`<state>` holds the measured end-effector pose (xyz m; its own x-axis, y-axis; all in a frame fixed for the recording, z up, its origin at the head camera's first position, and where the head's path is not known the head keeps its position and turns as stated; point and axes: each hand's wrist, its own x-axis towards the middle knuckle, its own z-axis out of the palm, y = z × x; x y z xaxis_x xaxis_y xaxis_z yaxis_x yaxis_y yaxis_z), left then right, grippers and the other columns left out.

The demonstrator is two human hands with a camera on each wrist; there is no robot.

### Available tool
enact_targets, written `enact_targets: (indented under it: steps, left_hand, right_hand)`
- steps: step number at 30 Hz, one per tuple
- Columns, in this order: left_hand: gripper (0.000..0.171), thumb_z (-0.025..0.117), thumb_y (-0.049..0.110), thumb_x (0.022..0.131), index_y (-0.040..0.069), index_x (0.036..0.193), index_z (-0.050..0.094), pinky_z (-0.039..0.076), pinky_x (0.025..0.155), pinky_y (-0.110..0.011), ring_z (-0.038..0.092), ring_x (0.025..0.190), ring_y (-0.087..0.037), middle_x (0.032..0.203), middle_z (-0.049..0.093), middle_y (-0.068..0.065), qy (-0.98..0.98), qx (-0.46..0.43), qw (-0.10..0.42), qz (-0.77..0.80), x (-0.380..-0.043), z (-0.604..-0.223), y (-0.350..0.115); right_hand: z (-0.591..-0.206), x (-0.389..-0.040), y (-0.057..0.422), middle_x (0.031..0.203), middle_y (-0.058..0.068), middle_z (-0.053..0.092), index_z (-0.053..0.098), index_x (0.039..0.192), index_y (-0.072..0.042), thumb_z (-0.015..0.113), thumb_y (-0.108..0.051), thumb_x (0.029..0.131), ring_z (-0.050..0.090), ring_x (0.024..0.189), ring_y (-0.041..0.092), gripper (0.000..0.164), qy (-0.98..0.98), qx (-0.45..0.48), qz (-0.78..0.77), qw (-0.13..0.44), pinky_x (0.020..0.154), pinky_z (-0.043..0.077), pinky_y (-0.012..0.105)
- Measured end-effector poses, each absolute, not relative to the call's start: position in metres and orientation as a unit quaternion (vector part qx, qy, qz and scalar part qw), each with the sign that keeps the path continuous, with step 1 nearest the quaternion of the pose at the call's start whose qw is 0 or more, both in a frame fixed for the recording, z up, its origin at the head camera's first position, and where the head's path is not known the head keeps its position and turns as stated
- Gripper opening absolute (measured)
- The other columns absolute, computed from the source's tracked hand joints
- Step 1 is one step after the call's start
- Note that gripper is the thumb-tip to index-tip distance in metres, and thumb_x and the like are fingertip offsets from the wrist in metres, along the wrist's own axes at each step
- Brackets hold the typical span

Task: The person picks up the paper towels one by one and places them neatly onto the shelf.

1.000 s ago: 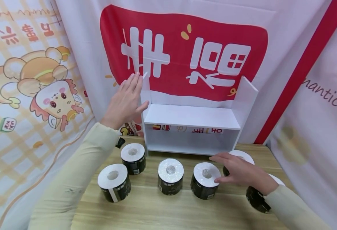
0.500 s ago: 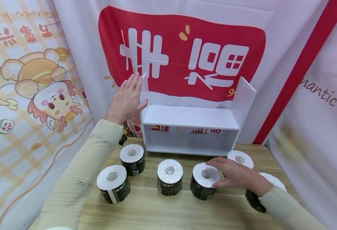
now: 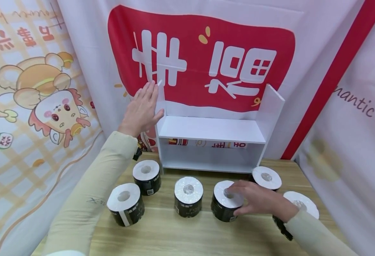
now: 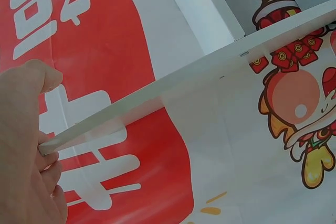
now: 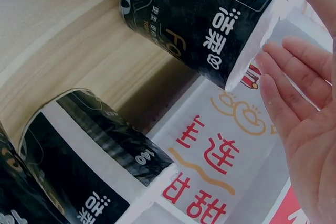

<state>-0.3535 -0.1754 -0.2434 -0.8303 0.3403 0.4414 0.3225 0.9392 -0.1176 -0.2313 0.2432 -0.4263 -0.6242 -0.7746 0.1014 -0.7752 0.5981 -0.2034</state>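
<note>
Though white-topped, black-sided paper roll [image 3: 223, 203]

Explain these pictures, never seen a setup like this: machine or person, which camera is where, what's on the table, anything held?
No machine: it's a person's bare left hand and right hand. The wide view comes from a camera worn on the head, looking forward and down; the close views come from one camera on each wrist. On the table stand six paper rolls, with a white shelf behind them. The left hand touches the top of the shelf's left side panel. The right hand is at the roll just right of the middle one; whether it touches is hard to tell. Neither hand plainly grips anything.
</note>
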Motion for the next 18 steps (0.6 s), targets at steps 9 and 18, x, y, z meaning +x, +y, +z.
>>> enact_targets:
  steps: [9, 18]
  left_hand:
    - [0.099, 0.069, 0.039, 0.097, 0.006, 0.17, 0.011, 0.02, 0.135, -0.051, 0.017, 0.165, -0.037, 0.178, 0.016, -0.017, -0.957, -0.17, 0.236, 0.021, -0.354, -0.2431, -0.1764]
    - [0.098, 0.069, 0.038, 0.097, 0.005, 0.169, 0.013, 0.022, 0.134, -0.051, 0.018, 0.165, -0.038, 0.177, 0.018, -0.018, -0.957, -0.172, 0.233, 0.022, -0.3525, -0.2415, -0.1752]
  right_hand:
    - [-0.4294, -0.2345, 0.2416, 0.124, 0.007, 0.075, 0.074, 0.125, -0.008, 0.09, -0.043, 0.082, 0.072, 0.115, 0.025, 0.057, -0.88, 0.462, 0.096, 0.049, 0.096, 0.062, 0.041]
    - [-0.4241, -0.2378, 0.2394, 0.12, 0.007, 0.075, 0.076, 0.121, -0.008, 0.089, -0.042, 0.084, 0.072, 0.111, 0.024, 0.052, -0.877, 0.468, 0.108, 0.027, 0.092, 0.063, 0.038]
